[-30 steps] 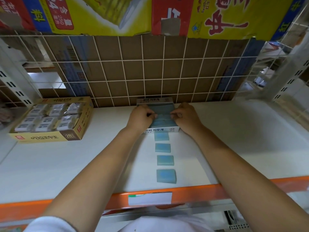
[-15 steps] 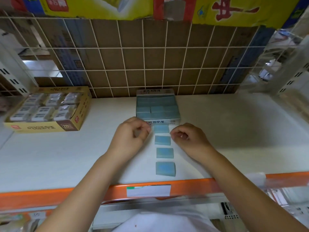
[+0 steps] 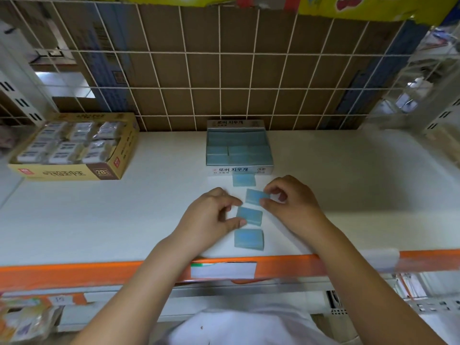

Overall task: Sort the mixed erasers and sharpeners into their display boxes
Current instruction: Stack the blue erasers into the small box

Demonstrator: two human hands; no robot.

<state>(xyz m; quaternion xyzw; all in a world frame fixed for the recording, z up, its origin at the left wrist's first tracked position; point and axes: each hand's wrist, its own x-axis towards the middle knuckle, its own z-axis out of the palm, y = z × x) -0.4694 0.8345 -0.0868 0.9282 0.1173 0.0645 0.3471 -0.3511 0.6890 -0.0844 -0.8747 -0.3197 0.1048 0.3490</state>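
Item: blue erasers, loose, count four, laid in a line on the shelf (image 3: 99, 220) running from its orange front edge back to the blue display box (image 3: 239, 168).

- First eraser (image 3: 243, 180): touching or just short of the box's front wall; which of the two is not clear.
- Second eraser (image 3: 257, 196): pinched at its right end between thumb and fingers of your right hand (image 3: 290, 201), tilted, possibly just lifted off the shelf.
- Third eraser (image 3: 249, 215): gripped at its left end by your left hand (image 3: 211, 215), thumb and forefinger curled round it.
- Fourth eraser (image 3: 249, 239): nearest the front edge, untouched.

Item: blue display box, count one, at the middle of the shelf's back edge, open-topped, partly filled with matching blue erasers; number inside cannot be counted, though at least four faces show.

Item: yellow display box (image 3: 72, 148), count one, at the shelf's back left corner, holding about nine wrapped white erasers in three rows. No sharpeners in view.

Step in hand, as judged: you are picking up two loose erasers at once for the blue box. The next move calls for carrying both over the front wall and seating them flat in the open gaps, then returning for the two remaining.
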